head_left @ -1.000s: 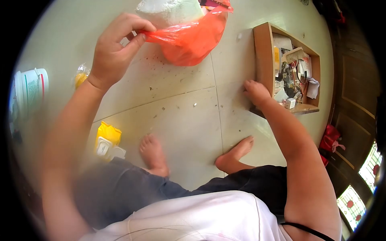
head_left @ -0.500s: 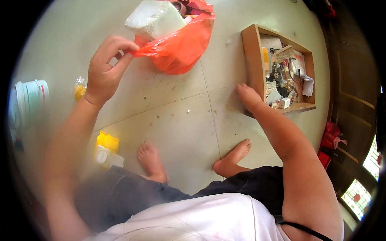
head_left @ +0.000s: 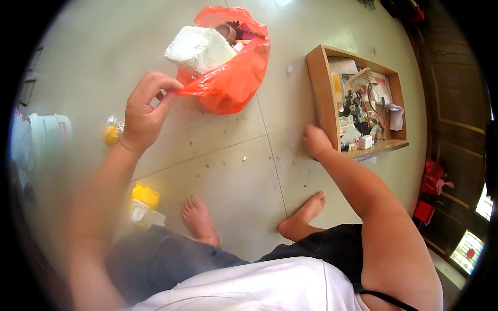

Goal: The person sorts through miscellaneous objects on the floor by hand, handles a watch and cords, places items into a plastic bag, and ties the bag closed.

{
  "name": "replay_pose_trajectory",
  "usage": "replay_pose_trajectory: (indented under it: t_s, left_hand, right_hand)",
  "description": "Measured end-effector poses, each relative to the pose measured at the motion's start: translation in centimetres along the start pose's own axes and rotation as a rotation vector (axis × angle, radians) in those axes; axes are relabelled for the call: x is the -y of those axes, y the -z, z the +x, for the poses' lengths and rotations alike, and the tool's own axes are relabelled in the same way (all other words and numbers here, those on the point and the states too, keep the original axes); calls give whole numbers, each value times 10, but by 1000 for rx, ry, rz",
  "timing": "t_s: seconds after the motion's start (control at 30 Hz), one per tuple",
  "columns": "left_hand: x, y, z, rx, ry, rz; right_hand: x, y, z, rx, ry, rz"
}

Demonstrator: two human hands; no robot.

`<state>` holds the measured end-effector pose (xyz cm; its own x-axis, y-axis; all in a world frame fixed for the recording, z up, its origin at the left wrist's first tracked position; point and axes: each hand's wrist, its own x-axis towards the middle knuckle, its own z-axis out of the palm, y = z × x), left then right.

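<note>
My left hand (head_left: 148, 111) pinches the near left edge of a red plastic bag (head_left: 236, 85) between thumb and fingers. The bag stands open on the floor, with a white foam block (head_left: 199, 51) leaning out of its left side and a brown round item (head_left: 226, 33) beside the block. My right hand (head_left: 315, 142) is at the left wall of a wooden drawer (head_left: 322, 98); its fingers are curled, and what they grip, if anything, is hidden. Inside the drawer lie a comb (head_left: 360, 79), papers, cords and a small white box (head_left: 366, 141).
A yellow wipes pack (head_left: 145, 195) lies near my left foot. Farther left are a small bag with something yellow (head_left: 111, 135) and a white bucket (head_left: 52, 136). Small debris dots the tiles. Dark wooden cabinets (head_left: 459, 103) line the right side.
The red bag appears lower and farther left in view, showing more of its contents. My left hand still pinches it and has shifted lower with it. My right hand stays by the drawer.
</note>
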<state>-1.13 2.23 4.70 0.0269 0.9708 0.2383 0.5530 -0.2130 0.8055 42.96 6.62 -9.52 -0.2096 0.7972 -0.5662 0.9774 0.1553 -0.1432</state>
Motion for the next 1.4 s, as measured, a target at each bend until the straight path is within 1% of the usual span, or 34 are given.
replay_pose_trajectory:
  t_s: [0.03,0.17,0.23,0.37,0.43,0.5,0.53,0.57,0.6,0.63,0.67,0.7,0.73,0.8,0.83,0.9,0.97,1.0,1.07,1.1,1.17,1.2,1.27,1.3,1.33,1.4]
  left_hand:
    - [0,0,0,0,4,1]
    - [-2,-2,2,-22,-2,5]
    - [-4,-3,3,-19,-7,14]
    - [-6,-5,3,-18,-4,32]
    - [-8,-4,5,-22,-9,37]
    - [-7,0,3,-22,-3,44]
    - [-6,0,3,-24,-7,55]
    - [-6,-1,5,-27,-17,60]
    - [-5,-3,6,-25,-23,51]
    - [-4,-4,6,-18,-28,38]
    - [-3,-5,7,-14,-32,27]
    - [-4,-6,9,-20,-34,24]
    - [-5,-6,10,-6,-53,12]
    - [-5,-5,9,5,-58,8]
    - [-4,-5,9,11,-57,9]
    - [-3,-6,9,23,-58,16]
    - [0,-6,11,31,-112,2]
    - [0,-6,14,23,-118,18]
    - [-3,-9,15,-16,-172,7]
    - [-3,-10,16,-20,-169,25]
    - [-1,-10,18,-37,-182,1]
    - [0,-8,17,-39,-181,10]
    - [0,-8,16,11,-164,22]
    - [1,-9,16,6,-170,22]
    - [2,-9,15,26,-165,0]
    - [6,-7,16,41,-153,-17]
  right_hand:
    - [-2,-1,0,-2,20,37]
    - [-8,-4,-2,-12,94,23]
    - [-10,-1,-4,-29,237,78]
    - [-5,5,-6,-38,240,52]
    - [5,21,-7,25,412,65]
    - [20,53,-4,-141,543,208]
    - [23,73,3,-287,622,222]
    - [23,99,5,-362,655,289]
    - [22,127,3,-400,544,276]
    - [12,149,6,-499,529,176]
    - [-5,160,12,-636,518,174]
    - [-21,171,14,-619,436,137]
    - [-32,180,13,-546,266,-15]
    - [-32,181,14,-722,370,-240]
    - [-24,178,18,-717,377,-237]
    - [5,169,30,-509,442,26]
    - [32,149,63,-345,439,221]
    - [38,137,85,-355,453,225]
    - [48,100,129,-520,334,78]
    - [48,85,151,-522,349,89]
    - [46,68,184,-313,89,-24]
    - [53,69,181,-314,97,-19]
    - [63,73,157,-121,80,-171]
    - [56,62,156,-248,142,-124]
    - [51,66,157,-253,142,-127]
    - [49,72,161,-289,139,256]
